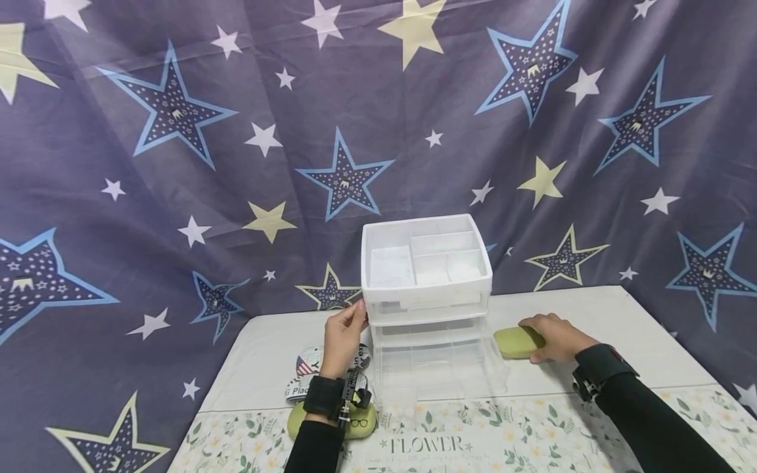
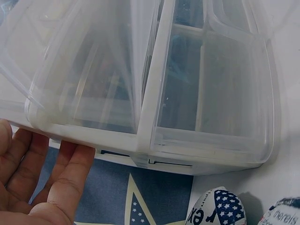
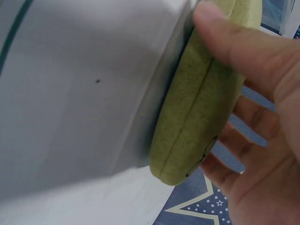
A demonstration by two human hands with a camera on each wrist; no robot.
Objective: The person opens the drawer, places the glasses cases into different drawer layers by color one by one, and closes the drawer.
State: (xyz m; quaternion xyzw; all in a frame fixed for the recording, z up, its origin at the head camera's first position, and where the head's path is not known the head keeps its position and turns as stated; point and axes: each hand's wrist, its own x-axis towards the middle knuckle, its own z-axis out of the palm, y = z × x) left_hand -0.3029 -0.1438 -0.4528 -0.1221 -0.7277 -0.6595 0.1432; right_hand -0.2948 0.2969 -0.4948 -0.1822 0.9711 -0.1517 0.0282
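A drawer unit (image 1: 427, 289) with a white divided top tray and see-through drawers stands at the middle of the table; its bottom drawer (image 1: 434, 371) is pulled out. My left hand (image 1: 343, 335) touches the unit's left side just below the tray. In the left wrist view, nearly straight fingers (image 2: 70, 183) rest at the white frame edge. To the right of the unit, my right hand (image 1: 558, 336) holds a green glasses case (image 1: 518, 343), thumb on one face and fingers on the other. The right wrist view shows this case (image 3: 194, 112) tilted close over the white table.
Below my left wrist lies a second green glasses case (image 1: 362, 424) with a glasses drawing. Rounded items printed with text and a flag (image 1: 306, 363) sit left of the unit, partly hidden by my forearm. A floral cloth (image 1: 426, 450) covers the table's front; a starry curtain (image 1: 331, 249) hangs behind.
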